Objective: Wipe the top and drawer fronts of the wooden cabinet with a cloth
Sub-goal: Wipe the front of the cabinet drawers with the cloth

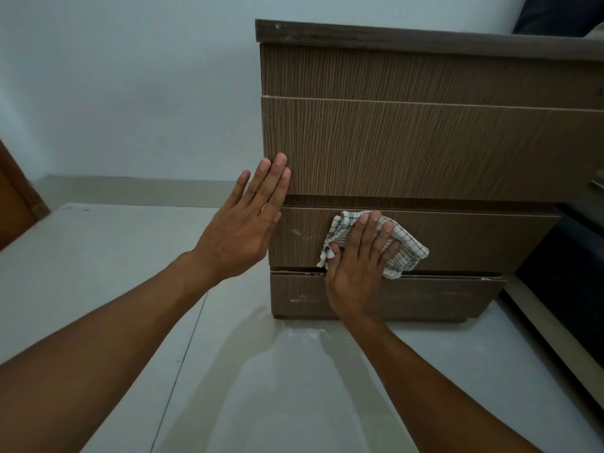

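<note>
The right hand [356, 266] presses a checked cloth [402, 250] flat against the cabinet's [425, 152] drawer front, while the left hand [243, 230], fingers straight and empty, rests at the cabinet's near edge.

The floor [108, 289] is pale, glossy tile with thin dark joint lines, and it carries the cabinet [408, 152], which stands directly on it toward the far right. A lighter, streaky sheen spreads across the tile just in front of the cabinet's base. Along the far edge a low skirting strip [147, 191] meets the wall [130, 76].
</note>
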